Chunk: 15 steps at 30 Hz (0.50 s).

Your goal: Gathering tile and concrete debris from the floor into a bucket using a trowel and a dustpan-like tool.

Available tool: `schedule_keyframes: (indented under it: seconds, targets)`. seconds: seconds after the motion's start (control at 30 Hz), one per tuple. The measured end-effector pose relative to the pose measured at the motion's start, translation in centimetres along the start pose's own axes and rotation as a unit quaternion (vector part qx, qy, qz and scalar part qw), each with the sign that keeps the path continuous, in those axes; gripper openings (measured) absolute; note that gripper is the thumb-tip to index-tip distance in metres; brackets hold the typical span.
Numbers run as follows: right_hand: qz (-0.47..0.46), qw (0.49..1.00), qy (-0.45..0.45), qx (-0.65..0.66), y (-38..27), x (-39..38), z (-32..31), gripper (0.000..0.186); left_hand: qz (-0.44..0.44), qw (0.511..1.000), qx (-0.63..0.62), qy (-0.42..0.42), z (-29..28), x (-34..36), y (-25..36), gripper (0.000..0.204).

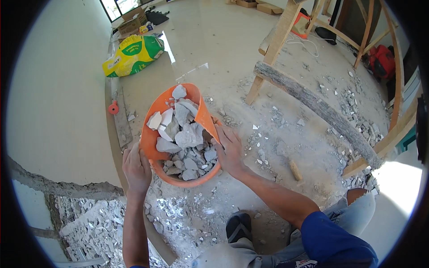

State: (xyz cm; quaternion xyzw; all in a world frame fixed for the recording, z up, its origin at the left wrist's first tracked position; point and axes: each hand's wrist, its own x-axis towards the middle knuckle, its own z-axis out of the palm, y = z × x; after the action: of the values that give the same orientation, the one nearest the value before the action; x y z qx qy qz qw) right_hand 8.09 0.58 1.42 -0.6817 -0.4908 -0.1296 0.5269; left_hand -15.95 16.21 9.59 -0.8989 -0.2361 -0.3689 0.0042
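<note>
In front of me an orange curved plastic pan (153,108), heaped with broken concrete lumps (190,135) and white tile shards (166,119), rests over the mouth of a round orange bucket (193,183). Smaller rubble (190,163) fills the near part, inside the bucket's rim. My left hand (137,167) is closed on the pan's left edge, its fingers curled against the plastic. On the right side my right hand (229,149) grips the pan's folded-in edge, thumb and fingers around it. How far the bucket is filled below is hidden.
Loose rubble (94,223) covers the ground at lower left, beside a broken wall edge (67,181). A wooden trestle with a rough plank (313,107) stands right. A yellow-green sack (134,56) lies far left, a red tape roll (113,107) nearer. A wood piece (295,170) lies right.
</note>
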Motion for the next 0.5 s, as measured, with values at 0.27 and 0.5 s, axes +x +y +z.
schedule_keyframes:
  seconds: [0.27, 0.5]
  targets:
    - [0.084, 0.988, -0.069, 0.106, 0.2, 4.0, -3.4, 0.057, -0.082, 0.981, 0.055, 0.167, -1.3, 4.6, 0.2, 0.028]
    - [-0.016, 0.992, -0.113, -0.062, 3.1, 6.9, -20.8, 0.047, -0.208, 0.936, -0.255, -0.124, -4.8, 6.5, 11.2, 0.048]
